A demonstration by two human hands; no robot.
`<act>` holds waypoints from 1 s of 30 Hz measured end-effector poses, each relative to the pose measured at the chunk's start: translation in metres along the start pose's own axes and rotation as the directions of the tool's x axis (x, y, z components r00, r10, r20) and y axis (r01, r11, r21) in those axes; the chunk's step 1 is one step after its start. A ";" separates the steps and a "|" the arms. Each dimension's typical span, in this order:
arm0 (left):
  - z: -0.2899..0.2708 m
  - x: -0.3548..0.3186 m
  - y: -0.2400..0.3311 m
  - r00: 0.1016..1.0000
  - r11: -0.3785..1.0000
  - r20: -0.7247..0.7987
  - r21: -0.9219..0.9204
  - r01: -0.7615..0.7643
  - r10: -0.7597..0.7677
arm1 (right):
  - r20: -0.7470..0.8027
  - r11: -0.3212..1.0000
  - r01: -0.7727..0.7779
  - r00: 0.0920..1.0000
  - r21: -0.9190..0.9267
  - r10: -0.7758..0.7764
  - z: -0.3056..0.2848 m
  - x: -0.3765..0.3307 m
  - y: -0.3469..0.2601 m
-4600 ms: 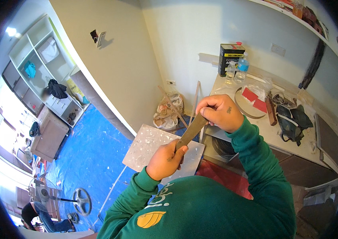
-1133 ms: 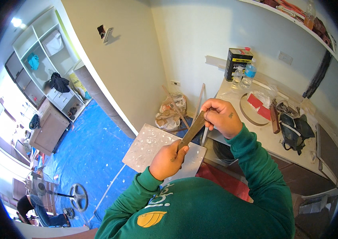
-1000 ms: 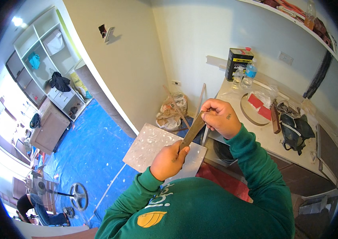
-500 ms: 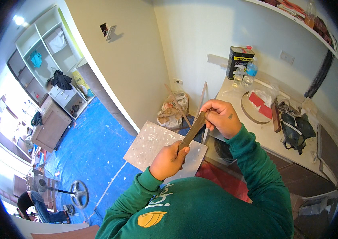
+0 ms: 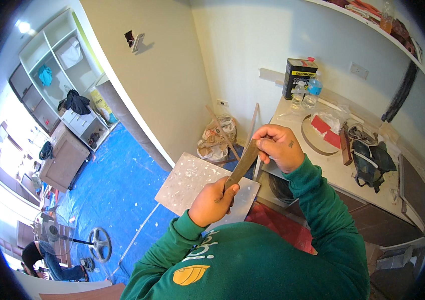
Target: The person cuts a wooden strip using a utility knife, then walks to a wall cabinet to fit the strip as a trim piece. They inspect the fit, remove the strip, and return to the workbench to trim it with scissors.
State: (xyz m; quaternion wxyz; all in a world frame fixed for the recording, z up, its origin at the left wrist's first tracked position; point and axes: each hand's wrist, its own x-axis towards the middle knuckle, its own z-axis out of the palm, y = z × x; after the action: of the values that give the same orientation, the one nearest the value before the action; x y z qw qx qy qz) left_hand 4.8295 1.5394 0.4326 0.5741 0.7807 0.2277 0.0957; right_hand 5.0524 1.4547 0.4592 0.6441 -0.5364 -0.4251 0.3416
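Note:
A long, flat, brown metal blade [image 5: 243,164] runs slantwise between my two hands at chest height. My left hand [image 5: 211,202] is closed round its lower end. My right hand [image 5: 277,146] pinches its upper end with fingers curled over the tip. Both arms are in green sleeves. Below the blade lies a speckled grey square slab [image 5: 192,183] on the floor.
A dusty white counter [image 5: 342,175] at the right carries a black can [image 5: 297,77], two clear bottles [image 5: 314,90], a dark bag [image 5: 370,160] and red-and-white items. A tied plastic bag [image 5: 217,139] stands in the corner. Blue sheeting [image 5: 107,190] covers the floor. A person [image 5: 47,255] crouches far left.
Both hands keep their grip on the blade. The view has shifted slightly, and my right hand has slid a little along the blade's upper end.

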 end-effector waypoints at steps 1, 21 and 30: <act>0.001 0.000 0.000 1.000 1.000 0.000 0.001 0.002 -0.002 | -0.006 1.000 -0.016 1.000 0.006 0.016 0.002 -0.001 -0.005; 0.000 0.001 -0.007 1.000 1.000 0.029 -0.020 0.001 0.000 | -0.018 0.996 -0.080 0.997 0.035 0.080 0.006 -0.005 -0.011; -0.003 -0.006 -0.001 0.986 0.970 0.147 -0.214 0.113 -0.082 | 0.096 0.995 -0.001 0.995 -0.095 0.011 0.003 -0.008 -0.008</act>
State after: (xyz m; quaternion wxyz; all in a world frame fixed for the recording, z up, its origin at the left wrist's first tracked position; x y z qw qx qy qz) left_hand 4.8229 1.5392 0.4336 0.6757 0.7044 0.2139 0.0382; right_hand 5.0463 1.4472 0.4656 0.5957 -0.5506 -0.4697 0.3484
